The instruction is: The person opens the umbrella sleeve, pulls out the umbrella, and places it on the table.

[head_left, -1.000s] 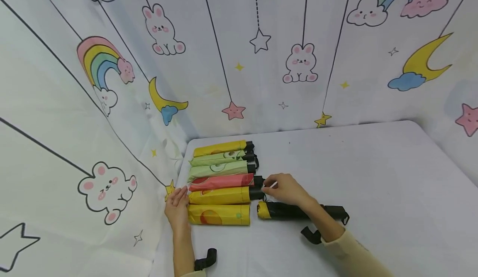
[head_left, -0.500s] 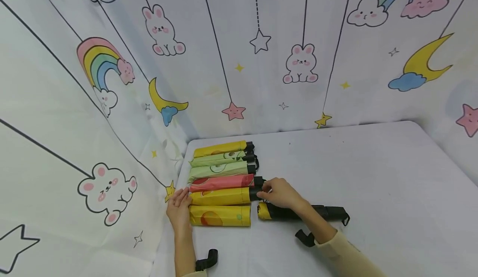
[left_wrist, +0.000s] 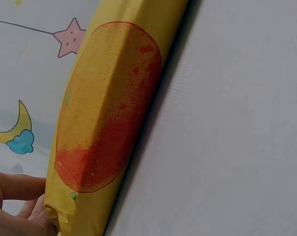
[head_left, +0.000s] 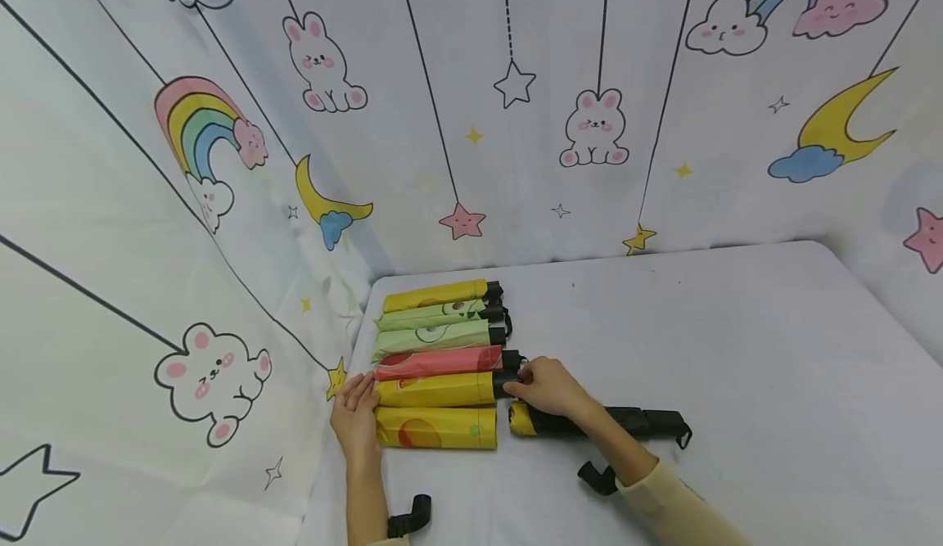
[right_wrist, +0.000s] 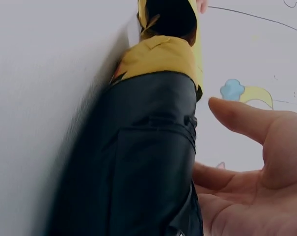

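A folded yellow umbrella (head_left: 435,390) with a black handle lies crosswise between my hands. At its left end rests my left hand (head_left: 355,419), fingers fairly straight. My right hand (head_left: 548,386) touches the black handle end, and in the right wrist view its thumb (right_wrist: 241,115) stands apart from the fingers. Nearer me lies a yellow umbrella sleeve (head_left: 436,429) with an orange fruit print; the right wrist view shows its dark open end. To its right is a folded black umbrella (head_left: 641,421) with a yellow end, partly behind my right forearm.
Beyond the yellow umbrella lie a red umbrella (head_left: 442,363), two light-green umbrellas and another yellow umbrella (head_left: 435,295) in a row. All rest on a white-covered table (head_left: 737,333). A printed curtain (head_left: 530,178) stands behind and to the left.
My right hand has moved left and slightly down onto the yellow umbrella's handle end. My left hand has shifted only a little right; the umbrellas barely differ.
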`<action>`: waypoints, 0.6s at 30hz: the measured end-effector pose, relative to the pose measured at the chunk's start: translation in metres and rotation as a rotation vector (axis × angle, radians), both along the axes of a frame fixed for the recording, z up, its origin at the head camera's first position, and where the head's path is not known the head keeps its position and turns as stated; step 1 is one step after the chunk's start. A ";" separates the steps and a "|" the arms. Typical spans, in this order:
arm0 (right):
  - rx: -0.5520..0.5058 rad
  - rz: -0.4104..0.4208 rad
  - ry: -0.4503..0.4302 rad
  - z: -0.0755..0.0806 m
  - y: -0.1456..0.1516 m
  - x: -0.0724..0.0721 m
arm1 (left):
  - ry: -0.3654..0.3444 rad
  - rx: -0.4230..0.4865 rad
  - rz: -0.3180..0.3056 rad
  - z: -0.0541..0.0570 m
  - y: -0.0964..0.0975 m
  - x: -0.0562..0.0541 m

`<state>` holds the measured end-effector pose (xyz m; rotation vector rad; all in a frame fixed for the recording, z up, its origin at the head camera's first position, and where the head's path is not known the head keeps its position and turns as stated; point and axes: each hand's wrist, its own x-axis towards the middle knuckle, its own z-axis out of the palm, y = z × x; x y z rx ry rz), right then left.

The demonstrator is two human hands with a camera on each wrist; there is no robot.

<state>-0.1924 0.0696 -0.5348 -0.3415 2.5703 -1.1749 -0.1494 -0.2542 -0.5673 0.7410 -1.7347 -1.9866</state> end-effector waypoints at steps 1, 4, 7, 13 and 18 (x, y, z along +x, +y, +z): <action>-0.011 -0.007 -0.012 -0.001 0.000 -0.001 | 0.000 -0.001 0.000 0.000 0.000 0.000; -0.060 -0.036 -0.078 -0.003 0.000 -0.003 | 0.000 -0.006 0.000 0.000 0.000 0.000; -0.120 -0.066 -0.152 -0.004 0.001 -0.005 | 0.001 -0.009 0.001 0.000 0.001 0.000; -0.183 -0.109 -0.232 -0.009 0.002 -0.008 | 0.003 -0.007 0.011 -0.001 0.002 0.000; -0.204 -0.128 -0.255 -0.012 0.002 -0.008 | -0.002 0.005 0.014 -0.001 0.002 -0.001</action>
